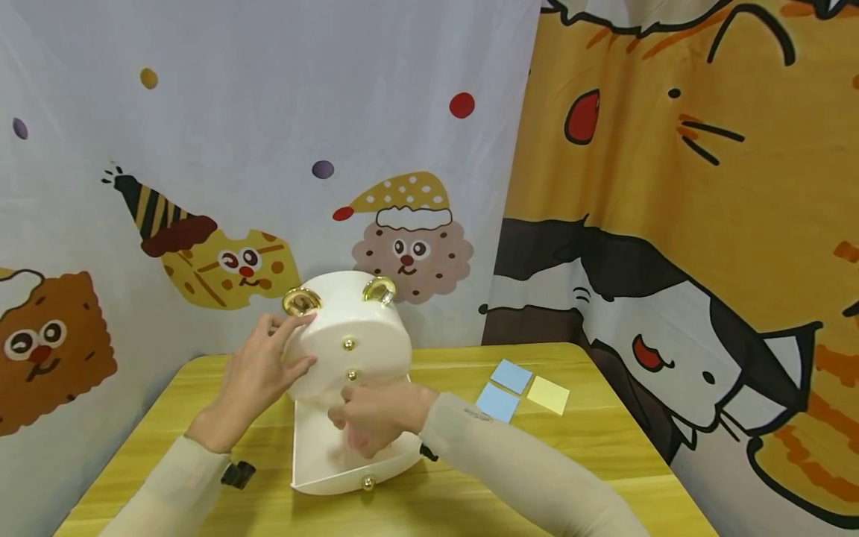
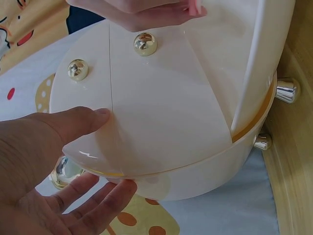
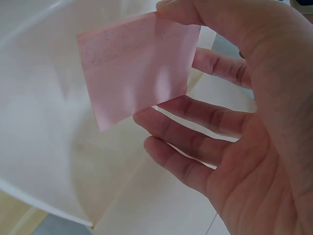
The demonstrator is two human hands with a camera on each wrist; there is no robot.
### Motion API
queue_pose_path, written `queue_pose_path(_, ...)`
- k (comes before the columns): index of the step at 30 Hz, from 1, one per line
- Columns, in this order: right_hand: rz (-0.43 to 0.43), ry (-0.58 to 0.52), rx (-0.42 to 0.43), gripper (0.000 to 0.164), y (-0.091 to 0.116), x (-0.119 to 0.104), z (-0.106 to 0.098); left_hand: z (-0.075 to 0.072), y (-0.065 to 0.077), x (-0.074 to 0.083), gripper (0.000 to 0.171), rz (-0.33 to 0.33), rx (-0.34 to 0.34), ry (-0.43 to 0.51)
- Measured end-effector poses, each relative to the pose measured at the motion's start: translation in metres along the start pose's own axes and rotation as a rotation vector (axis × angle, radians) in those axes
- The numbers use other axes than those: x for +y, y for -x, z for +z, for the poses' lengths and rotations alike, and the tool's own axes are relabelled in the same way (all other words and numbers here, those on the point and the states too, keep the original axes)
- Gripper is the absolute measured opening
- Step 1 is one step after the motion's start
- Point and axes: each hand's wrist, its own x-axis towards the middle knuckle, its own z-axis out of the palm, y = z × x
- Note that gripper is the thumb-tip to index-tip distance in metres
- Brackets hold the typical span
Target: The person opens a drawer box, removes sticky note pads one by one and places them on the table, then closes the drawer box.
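Note:
A white rounded storage box with gold ear-shaped trims and gold knobs stands on the table, its bottom drawer pulled out toward me. My left hand grips the box's left side. In the left wrist view its thumb lies on the front face by the seam between two compartments, fingers under the rounded edge. Over the drawer, my right hand pinches a pink sticky note by one edge between thumb and fingers. The note hangs above the drawer floor, its face toward the right wrist camera.
On the table right of the box lie two blue sticky notes and a yellow sticky note. A curtain with cartoon prints hangs right behind the table.

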Motion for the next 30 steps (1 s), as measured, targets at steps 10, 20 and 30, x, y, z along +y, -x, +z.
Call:
queue_pose_path(10,0.016,0.008,0.082,0.048,0.009,0.012,0.007,0.0,-0.002,0.0,0.073,-0.005,-0.01,0.0)
queue_pose_path(20,0.008,-0.069,0.202,0.05,0.023,0.021,0.003,-0.001,-0.001,0.0,0.073,0.005,-0.003,0.001)
queue_pose_path(30,-0.001,-0.123,0.259,0.056,0.037,0.019,0.007,-0.001,0.001,0.0,0.074,0.006,-0.003,-0.001)
